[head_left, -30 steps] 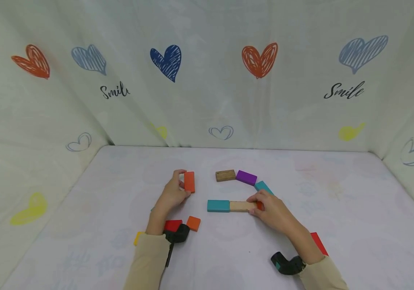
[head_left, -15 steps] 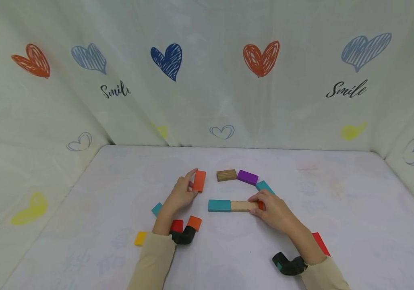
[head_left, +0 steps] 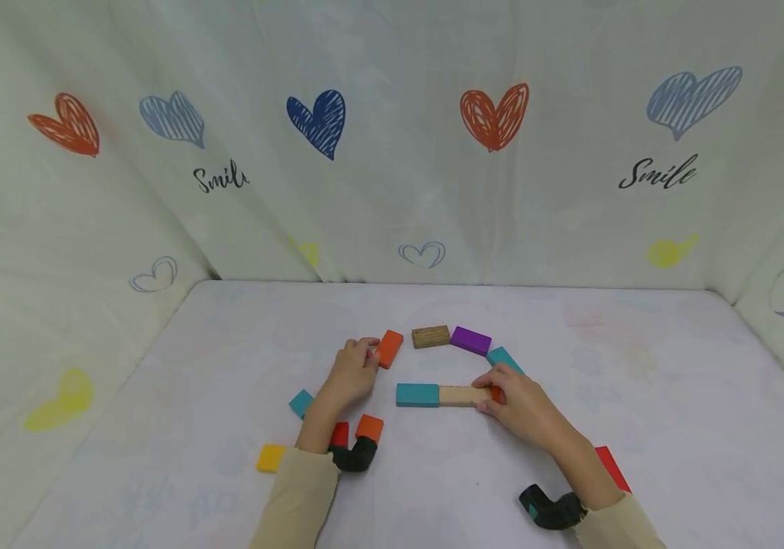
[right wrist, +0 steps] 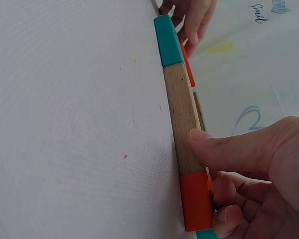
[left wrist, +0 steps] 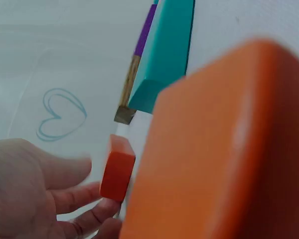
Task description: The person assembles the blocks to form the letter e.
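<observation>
The left hand point(head_left: 352, 371) is touching the orange block point(head_left: 390, 350) — grip apart, thumb clear — at ten o'clock from the pale wooden block point(head_left: 459, 396), which the right hand point(head_left: 521, 406) is pinching on the bench point(head_left: 433, 473).

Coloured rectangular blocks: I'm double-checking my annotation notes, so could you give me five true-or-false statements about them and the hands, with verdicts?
1. The purple rectangular block lies beside the dark-brown rectangular wooden block. True.
2. The left hand touches an orange rectangular block. True.
3. The right hand has its thumb on the pale rectangular wooden block. True.
4. The pale block has purple blocks at both ends. False: one end meets a teal rectangular block, the other a red-orange block.
5. Both hands grip the purple block. False: neither touches it.
</observation>
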A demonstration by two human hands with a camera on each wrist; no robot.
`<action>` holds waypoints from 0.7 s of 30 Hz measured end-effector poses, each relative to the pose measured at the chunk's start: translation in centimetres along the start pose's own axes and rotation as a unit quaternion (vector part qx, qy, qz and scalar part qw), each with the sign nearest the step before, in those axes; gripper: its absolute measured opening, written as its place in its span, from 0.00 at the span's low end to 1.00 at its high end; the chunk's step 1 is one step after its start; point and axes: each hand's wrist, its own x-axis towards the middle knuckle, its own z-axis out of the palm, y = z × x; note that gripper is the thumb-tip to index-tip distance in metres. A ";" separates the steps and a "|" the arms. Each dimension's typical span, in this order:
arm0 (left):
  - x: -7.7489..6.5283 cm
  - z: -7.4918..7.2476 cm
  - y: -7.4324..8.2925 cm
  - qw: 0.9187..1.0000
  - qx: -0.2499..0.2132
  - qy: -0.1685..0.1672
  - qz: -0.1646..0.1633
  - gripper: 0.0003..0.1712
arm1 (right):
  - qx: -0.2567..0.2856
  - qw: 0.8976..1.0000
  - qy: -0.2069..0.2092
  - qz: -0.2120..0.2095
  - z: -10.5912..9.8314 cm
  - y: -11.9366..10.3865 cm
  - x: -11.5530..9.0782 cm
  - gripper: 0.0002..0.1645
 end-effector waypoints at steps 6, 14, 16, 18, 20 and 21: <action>-0.2 0.4 0.6 0.999 0.035 0.020 0.011 0.23 | 0.000 1.000 0.001 0.001 -0.1 0.0 -0.1 0.14; -0.1 0.4 0.5 1.000 0.022 0.008 0.015 0.22 | 0.005 1.000 -0.003 0.013 -0.1 -0.2 -0.1 0.14; -0.1 0.3 0.5 1.000 0.011 0.002 0.011 0.21 | 0.004 1.000 -0.002 0.013 -0.1 -0.2 0.0 0.14; -0.2 0.1 0.5 1.000 -0.001 -0.005 0.007 0.20 | 0.005 1.000 -0.001 0.012 -0.1 -0.2 0.0 0.14; -0.3 0.0 0.4 1.000 -0.013 -0.011 -0.001 0.20 | 0.006 1.000 0.000 0.009 -0.1 -0.2 0.0 0.14; -0.3 -0.1 0.4 1.000 -0.019 -0.014 -0.006 0.19 | 0.006 1.000 0.001 0.009 -0.1 -0.3 -0.1 0.14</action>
